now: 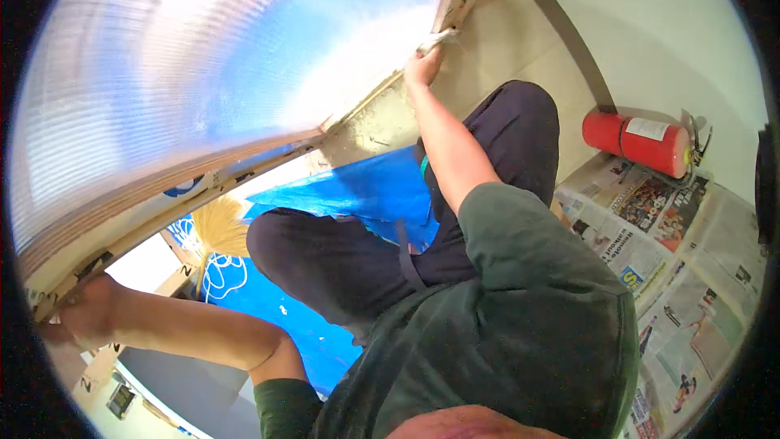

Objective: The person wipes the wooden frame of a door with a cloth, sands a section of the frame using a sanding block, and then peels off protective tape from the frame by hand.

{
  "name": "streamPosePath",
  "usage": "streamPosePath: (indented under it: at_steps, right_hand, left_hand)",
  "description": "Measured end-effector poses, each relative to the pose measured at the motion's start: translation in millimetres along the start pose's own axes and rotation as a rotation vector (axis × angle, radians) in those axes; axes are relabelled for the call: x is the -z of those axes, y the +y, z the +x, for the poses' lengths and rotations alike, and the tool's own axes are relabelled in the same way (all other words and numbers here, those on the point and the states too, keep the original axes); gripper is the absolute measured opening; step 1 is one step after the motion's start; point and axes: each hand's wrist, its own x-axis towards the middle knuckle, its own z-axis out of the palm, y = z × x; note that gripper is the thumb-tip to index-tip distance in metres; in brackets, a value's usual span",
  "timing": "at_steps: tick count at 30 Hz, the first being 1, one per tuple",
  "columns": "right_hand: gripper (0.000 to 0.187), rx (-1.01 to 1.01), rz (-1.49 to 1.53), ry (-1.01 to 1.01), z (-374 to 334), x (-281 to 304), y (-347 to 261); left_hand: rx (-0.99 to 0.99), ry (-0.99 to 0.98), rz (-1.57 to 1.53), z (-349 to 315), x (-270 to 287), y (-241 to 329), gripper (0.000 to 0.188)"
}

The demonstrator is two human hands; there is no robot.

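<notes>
A large ribbed translucent panel (244, 57) in a wooden frame (203, 167) leans across the upper left, bright with glare. My right hand (422, 67) is closed round a crumpled white cloth (439, 39), held against the frame's right-hand edge near the panel. At the far left, my left hand (88, 309) grips the frame's near corner; its fingertips are partly hidden and dim at the picture's rim. I sit with my knees bent, the panel in front of me.
Blue plastic sheeting (349, 187) lies on the floor below my legs. A straw broom (218, 228) and coiled white cord (223, 276) are under the frame. To the right, a red fire extinguisher (638, 142) lies beside spread newspapers (691, 284), close to a pale wall (674, 32).
</notes>
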Motion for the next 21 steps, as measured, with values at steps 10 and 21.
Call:
streamPosePath:
  at_steps: [10, 21]
  right_hand:
    - [0.029, -0.221, 0.228, 0.012, 22, 34, -101]
    - [0.065, 1.114, 0.606, 0.183, -24, 213, -412]
  left_hand:
    - [0.156, -0.054, -0.146, -8, 11, -2, 0.062]
    - [0.26, -0.172, -0.253, 6, 18, -9, 0.055]
